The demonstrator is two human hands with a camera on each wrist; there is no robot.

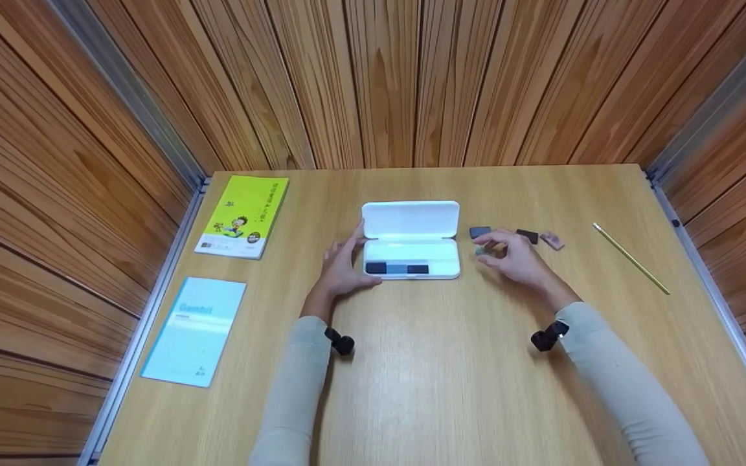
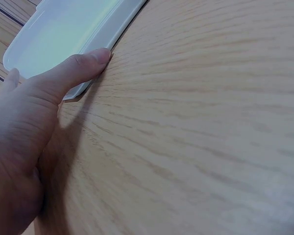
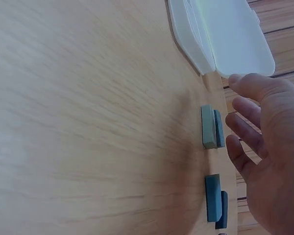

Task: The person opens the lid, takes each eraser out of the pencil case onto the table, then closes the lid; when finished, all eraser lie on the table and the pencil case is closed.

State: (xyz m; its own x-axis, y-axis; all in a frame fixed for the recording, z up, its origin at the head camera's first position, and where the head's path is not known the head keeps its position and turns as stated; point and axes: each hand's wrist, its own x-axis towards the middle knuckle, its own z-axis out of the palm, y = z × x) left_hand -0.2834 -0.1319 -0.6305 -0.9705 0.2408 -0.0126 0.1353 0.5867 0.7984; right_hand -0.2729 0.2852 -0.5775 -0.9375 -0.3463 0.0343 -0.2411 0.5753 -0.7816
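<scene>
An open white case (image 1: 410, 220) lies at the table's centre, with two dark blocks (image 1: 376, 267) and a lighter one in its lower tray. My left hand (image 1: 349, 257) rests against the case's left edge, its thumb (image 2: 83, 66) touching the rim of the case (image 2: 63, 29) and its fingers straight. My right hand (image 1: 501, 250) hovers with relaxed fingers over small loose blocks to the right of the case: a grey-green block (image 3: 208, 126), a teal block (image 3: 212, 197), a dark block (image 1: 528, 236) and a pinkish block (image 1: 552, 241). In the right wrist view the right hand (image 3: 257, 125) holds nothing.
A yellow pencil (image 1: 632, 266) lies at the right. At the left edge lie a yellow-green book (image 1: 243, 215) and a pale blue booklet (image 1: 195, 330). Wooden walls close in the table (image 1: 438, 388) on three sides.
</scene>
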